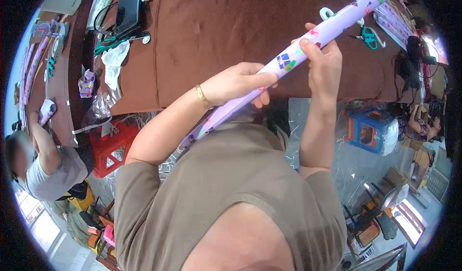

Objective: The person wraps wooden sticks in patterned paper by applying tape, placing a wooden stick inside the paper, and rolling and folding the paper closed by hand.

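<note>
A long roll of lilac wrapping paper (344, 23), printed with gift boxes and small coloured figures, slants from my chest up to the far right over the table. My left hand (240, 82) is wrapped round its lower part, thumb on top. Further up, my right hand (325, 65) grips the same roll, its thumb pressed on the near side and fingers behind. Just beyond the roll lies a white roll of tape (327, 14). Green-handled scissors (369, 37) lie right of my right hand.
A brown cloth-covered table (216, 25) spans the front. More patterned rolls (392, 24) lie at far right. At left are a black device (129, 12), teal scissors (108, 45) and white plastic (115, 61). Red (108, 148) and blue (368, 131) stools flank me. A co-worker (55, 170) holds a roll.
</note>
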Demonstrator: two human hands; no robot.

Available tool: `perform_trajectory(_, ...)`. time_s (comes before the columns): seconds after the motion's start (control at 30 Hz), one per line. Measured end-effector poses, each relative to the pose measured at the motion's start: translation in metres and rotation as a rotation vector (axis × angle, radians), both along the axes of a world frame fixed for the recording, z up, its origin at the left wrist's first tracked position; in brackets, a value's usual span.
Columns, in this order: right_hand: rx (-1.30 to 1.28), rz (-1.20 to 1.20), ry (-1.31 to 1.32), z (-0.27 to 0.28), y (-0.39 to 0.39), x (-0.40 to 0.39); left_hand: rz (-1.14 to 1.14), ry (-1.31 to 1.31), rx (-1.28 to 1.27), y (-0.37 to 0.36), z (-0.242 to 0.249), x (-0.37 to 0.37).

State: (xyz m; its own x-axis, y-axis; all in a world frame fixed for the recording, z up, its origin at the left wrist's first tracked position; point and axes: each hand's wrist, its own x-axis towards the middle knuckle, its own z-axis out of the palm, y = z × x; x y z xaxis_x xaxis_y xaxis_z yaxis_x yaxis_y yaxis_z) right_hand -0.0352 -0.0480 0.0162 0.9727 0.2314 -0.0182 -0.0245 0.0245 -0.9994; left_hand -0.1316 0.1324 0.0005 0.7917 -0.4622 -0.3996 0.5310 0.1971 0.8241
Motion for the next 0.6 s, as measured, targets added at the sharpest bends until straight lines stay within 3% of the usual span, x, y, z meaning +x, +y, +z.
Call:
perform_trajectory(0.53,0.027,0.007,-0.003,-0.005,-0.002,0.006,0.039,0.059,-0.017,0.002,0.000,-0.011)
perform_trajectory(0.6,0.074,-0.091,-0.031,0.000,-0.006,0.012,0.005,0.053,0.006,0.007,-0.005,-0.017)
